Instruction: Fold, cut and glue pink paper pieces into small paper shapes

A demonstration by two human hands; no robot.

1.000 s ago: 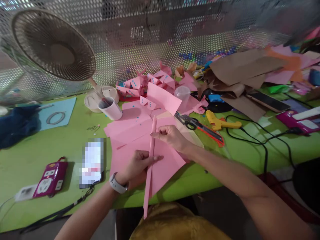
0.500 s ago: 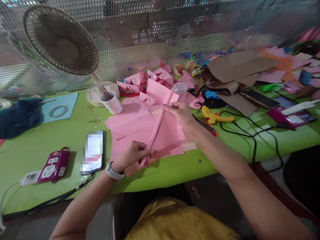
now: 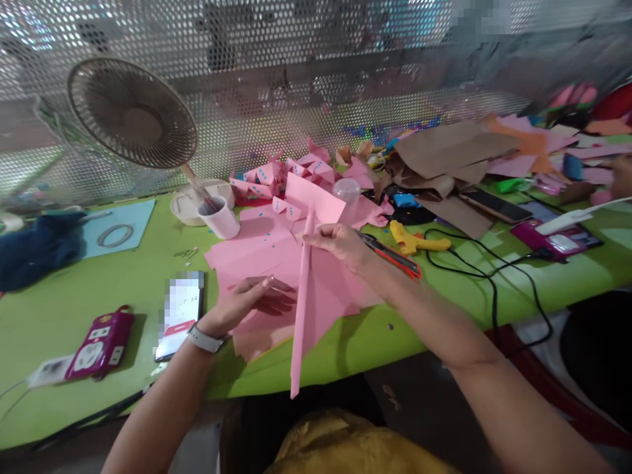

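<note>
A long, narrow strip of folded or rolled pink paper (image 3: 301, 316) slants above the work area, its lower end past the table's front edge. My right hand (image 3: 340, 242) pinches it near the upper end between thumb and fingers. To its left, my left hand (image 3: 259, 296) has its fingers stretched out over the pink paper sheets (image 3: 326, 289) and holds nothing. A white band circles the left wrist. Behind the hands lie cut and folded pink paper pieces (image 3: 254, 187) with blue dots.
A utility knife (image 3: 395, 257) and yellow glue gun (image 3: 415, 240) lie right of the sheets. Leftward are a phone (image 3: 180, 309), a purple power strip (image 3: 101, 342), a white cup (image 3: 222, 218) and a fan (image 3: 135, 115). Brown paper (image 3: 454, 151) is piled at the back right.
My left hand has let go of the strip's lower end and moved left, fingers opening. The strip has swung steeper, its lower end nearer me, still held by my right hand.
</note>
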